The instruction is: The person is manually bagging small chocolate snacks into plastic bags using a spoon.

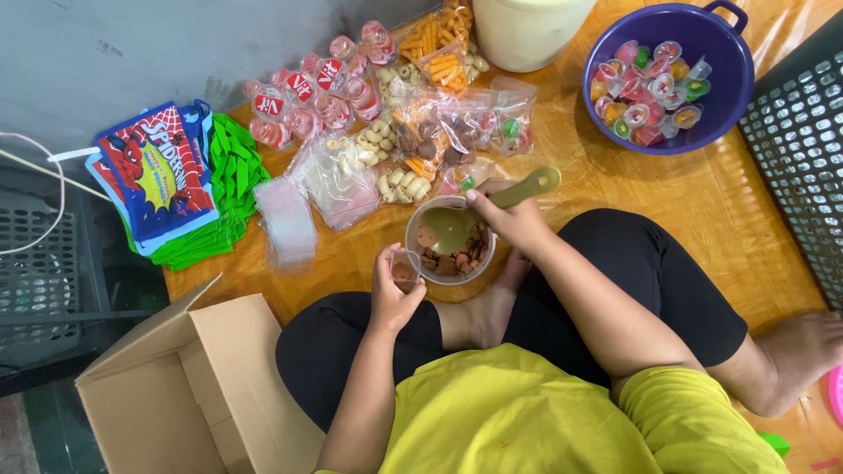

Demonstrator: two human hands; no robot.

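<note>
My right hand (514, 219) grips an olive-green spoon (479, 212) whose bowl dips into a clear round tub (450, 261) of brown snack pieces resting between my crossed legs. My left hand (391, 290) holds a small clear plastic bag (405, 270) with a few brown pieces in it, right beside the tub's left rim. Several filled snack bags (421, 132) of rings, orange sticks and brown bits lie on the floor beyond the tub.
A purple basin (729, 53) of small jelly cups stands at the far right. Pink sealed cups (307, 96), a pile of empty clear bags (285, 219), colourful gift bags (158, 175), a white bucket (527, 31), an open cardboard box (193, 386) and a black crate (799, 140) surround me.
</note>
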